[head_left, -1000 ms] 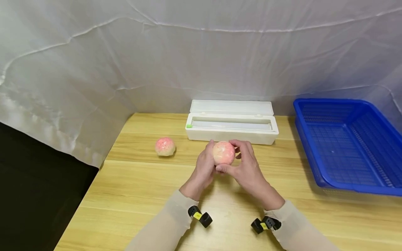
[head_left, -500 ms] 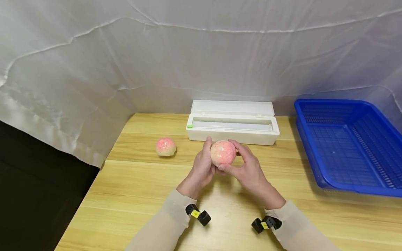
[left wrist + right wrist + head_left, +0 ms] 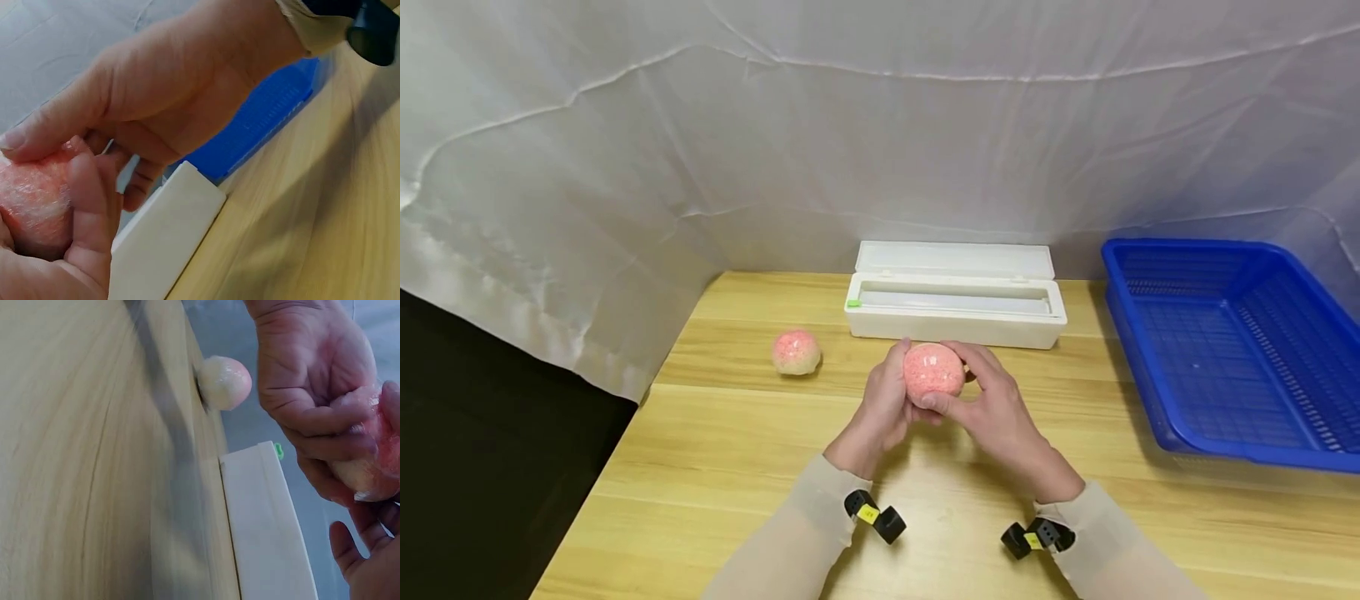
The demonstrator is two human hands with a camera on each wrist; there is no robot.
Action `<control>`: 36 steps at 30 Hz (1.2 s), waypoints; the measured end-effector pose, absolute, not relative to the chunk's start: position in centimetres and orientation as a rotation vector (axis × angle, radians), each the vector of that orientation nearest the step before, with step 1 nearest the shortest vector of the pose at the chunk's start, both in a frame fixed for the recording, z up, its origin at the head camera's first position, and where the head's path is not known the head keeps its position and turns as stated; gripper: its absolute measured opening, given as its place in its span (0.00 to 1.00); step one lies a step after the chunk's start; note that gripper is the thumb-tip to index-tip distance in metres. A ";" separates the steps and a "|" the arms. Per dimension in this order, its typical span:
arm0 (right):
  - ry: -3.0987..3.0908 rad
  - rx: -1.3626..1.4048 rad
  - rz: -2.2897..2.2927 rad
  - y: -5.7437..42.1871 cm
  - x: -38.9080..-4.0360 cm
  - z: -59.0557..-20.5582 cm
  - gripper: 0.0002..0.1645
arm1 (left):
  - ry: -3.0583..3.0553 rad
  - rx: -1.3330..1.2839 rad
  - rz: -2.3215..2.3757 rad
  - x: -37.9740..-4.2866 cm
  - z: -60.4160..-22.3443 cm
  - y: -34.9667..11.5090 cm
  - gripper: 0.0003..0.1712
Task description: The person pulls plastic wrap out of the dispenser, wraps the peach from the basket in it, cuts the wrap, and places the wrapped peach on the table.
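Between both hands, in the head view, is a round pink peach (image 3: 933,374) in shiny clear cling film. My left hand (image 3: 884,402) cups its left side and underside, fingers curled round it. From the right, my right hand (image 3: 996,408) pinches it, thumb on the near side and fingers on the far side. Crinkled film shows on the peach (image 3: 39,197) in the left wrist view. A second peach (image 3: 796,352), pink above and cream below, sits on the table to the left; it looks glossy too. Behind the hands stands a white cling film dispenser (image 3: 955,327), its lid raised.
A large blue plastic basket (image 3: 1157,408) stands on the right side of the wooden table (image 3: 715,475). Grey-white cloth (image 3: 880,150) hangs behind and to the left. The table's left edge borders a dark area (image 3: 482,450).
The peach in the hands has turned, so its cream side has gone from view and pink faces up. Both hands keep hold of it, shifting only slightly.
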State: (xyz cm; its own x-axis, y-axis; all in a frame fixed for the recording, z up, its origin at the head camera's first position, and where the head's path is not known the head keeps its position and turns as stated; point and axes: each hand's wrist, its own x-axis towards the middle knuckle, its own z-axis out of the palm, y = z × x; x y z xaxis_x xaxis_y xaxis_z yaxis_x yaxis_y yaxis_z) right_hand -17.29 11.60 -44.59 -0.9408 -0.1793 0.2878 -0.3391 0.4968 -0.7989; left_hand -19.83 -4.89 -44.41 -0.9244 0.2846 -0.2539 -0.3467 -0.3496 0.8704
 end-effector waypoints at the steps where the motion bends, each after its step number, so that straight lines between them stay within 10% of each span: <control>1: -2.549 0.434 1.416 11.5 -17.3 -44.6 0.45 | 1.508 -0.068 2.308 -19.8 -44.3 -4.9 0.36; 11: -2.531 0.411 1.295 10.8 -16.4 -44.4 0.51 | 1.751 -0.013 2.313 -19.5 -44.1 -4.6 0.42; 28: -2.393 0.210 1.827 10.2 -17.2 -44.3 0.25 | 1.696 -0.007 2.301 -19.2 -44.0 -4.1 0.44; 36: -2.542 0.359 1.723 11.2 -17.7 -44.6 0.42 | 1.691 -0.033 2.249 -20.0 -43.7 -5.1 0.39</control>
